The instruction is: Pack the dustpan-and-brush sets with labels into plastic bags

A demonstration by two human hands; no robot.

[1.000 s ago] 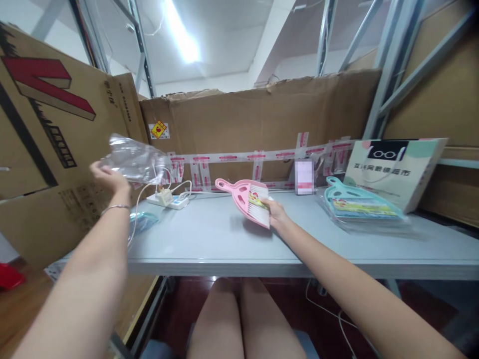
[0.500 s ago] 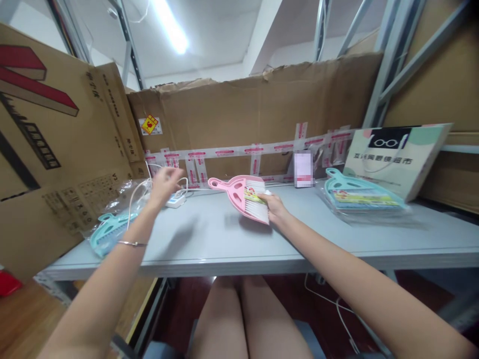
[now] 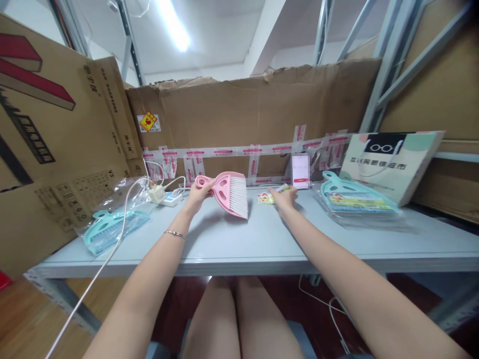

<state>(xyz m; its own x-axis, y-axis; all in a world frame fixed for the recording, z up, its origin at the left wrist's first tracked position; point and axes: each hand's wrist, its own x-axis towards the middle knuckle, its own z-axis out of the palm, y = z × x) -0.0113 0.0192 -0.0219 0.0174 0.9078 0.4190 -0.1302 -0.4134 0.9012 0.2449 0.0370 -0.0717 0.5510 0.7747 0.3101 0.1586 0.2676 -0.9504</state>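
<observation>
My left hand [image 3: 199, 196] is closed around the handle end of a pink dustpan [image 3: 223, 195], holding it tilted above the table. A matching brush [image 3: 238, 195] with white bristles is nested in the pan, bristles toward the right. To the right, my right hand [image 3: 285, 198] has its fingers closed on a colourful printed card [image 3: 266, 198] low over the tabletop. Part of the card is hidden behind the fingers. A phone-like upright object [image 3: 301, 171] with a blurred face stands just behind my right hand.
Bagged turquoise dustpan sets lie at the right [image 3: 355, 197] and left [image 3: 107, 229] of the table [image 3: 224, 249]. A white cable [image 3: 119, 239] crosses the left side from a power strip [image 3: 172, 198]. Cardboard [image 3: 224, 114] walls the back; a printed box [image 3: 392, 164] leans at right.
My left hand has come right and taken the dustpan's handle. My right hand has let go of the bristle end and moved right with the card, which is off the brush.
</observation>
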